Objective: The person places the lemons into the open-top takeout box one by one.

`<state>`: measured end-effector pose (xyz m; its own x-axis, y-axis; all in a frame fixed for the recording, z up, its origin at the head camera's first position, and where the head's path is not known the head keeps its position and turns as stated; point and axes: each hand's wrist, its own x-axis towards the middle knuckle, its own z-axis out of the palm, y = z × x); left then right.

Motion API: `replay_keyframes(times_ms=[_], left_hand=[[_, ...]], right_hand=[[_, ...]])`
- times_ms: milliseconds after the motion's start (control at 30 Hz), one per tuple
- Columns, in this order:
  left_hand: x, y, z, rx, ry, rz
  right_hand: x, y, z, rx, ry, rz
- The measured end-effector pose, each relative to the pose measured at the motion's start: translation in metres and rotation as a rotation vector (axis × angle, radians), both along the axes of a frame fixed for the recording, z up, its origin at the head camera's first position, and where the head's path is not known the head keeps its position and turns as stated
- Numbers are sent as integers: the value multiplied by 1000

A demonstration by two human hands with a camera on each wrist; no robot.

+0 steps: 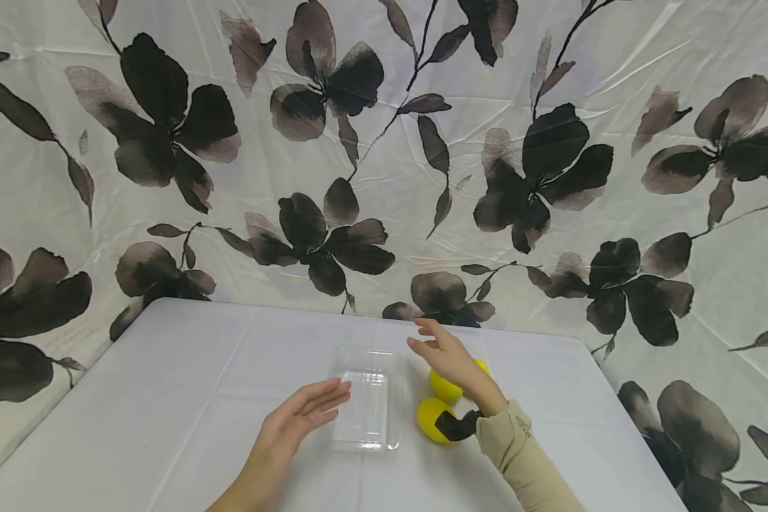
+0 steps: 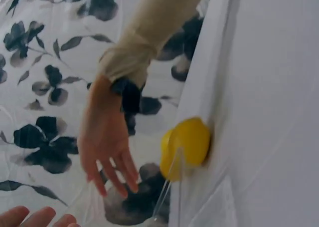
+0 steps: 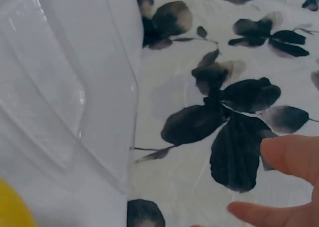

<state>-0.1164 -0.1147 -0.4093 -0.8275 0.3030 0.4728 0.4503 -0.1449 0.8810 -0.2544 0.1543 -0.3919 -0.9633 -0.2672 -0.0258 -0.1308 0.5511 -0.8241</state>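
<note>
A clear plastic box [image 1: 366, 416] sits open on the white table, its flat bottom showing. My left hand [image 1: 292, 421] is held out at the box's left side with fingers extended, the fingertips overlapping its left rim; whether they touch cannot be told. Above the table, right of the box, my right hand [image 1: 446, 355] is raised with fingers spread and holds nothing. Beneath that hand and wrist lie two yellow, lemon-like fruits: a farther fruit [image 1: 446, 387], partly covered by the hand, and a nearer fruit [image 1: 430, 418], partly hidden by a black wrist strap.
The white-covered table [image 1: 185, 398] carries the box and fruits. Behind it, a white cloth with dark flower print [image 1: 435, 213] hangs along the table's back edge and both sides. A beige sleeve [image 1: 528, 455] covers my right forearm.
</note>
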Motion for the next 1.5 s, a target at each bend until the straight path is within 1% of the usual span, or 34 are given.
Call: replay_keyframes(times_ms=[100, 167, 233, 300, 400, 500, 600, 667, 767, 867, 967, 1067, 1133, 1200, 1300, 1400, 1500], left_hand=[[-13, -7, 5, -91, -3, 77], [-22, -12, 7, -160, -22, 105], [-30, -17, 9, -249, -36, 141], [-38, -20, 8, -328, -20, 173], [-48, -24, 5, -421, 13, 205], [-56, -25, 0, -493, 30, 212], [-64, -26, -7, -599, 47, 236], [-67, -27, -12, -669, 74, 256], [-71, -30, -19, -755, 134, 270], [-74, -32, -25, -854, 217, 254], [-76, -34, -30, -966, 280, 240], [-77, -33, -36, -1081, 309, 249], [-77, -31, -42, -1144, 329, 260], [-77, -28, -47, -1190, 340, 271], [-75, -23, -52, -1220, 341, 288], [-74, -20, -53, -1218, 307, 281], [-74, -17, -53, -1229, 266, 253]], right_hand=[[6, 12, -2, -79, 45, 30], [9, 20, -4, -132, 87, 59], [11, 28, -9, -179, 127, 87], [14, 37, -15, -220, 156, 104], [22, 48, -26, -265, 178, 107], [30, 58, -38, -305, 178, 96], [38, 68, -51, -334, 175, 110], [43, 73, -58, -353, 170, 124], [49, 79, -69, -359, 171, 148], [55, 84, -77, -340, 201, 178], [59, 84, -82, -321, 250, 227], [61, 82, -87, -309, 283, 254], [61, 79, -90, -289, 295, 257], [61, 78, -94, -257, 295, 247], [61, 75, -98, -202, 293, 234], [62, 72, -100, -171, 277, 227], [63, 70, -100, -163, 264, 220]])
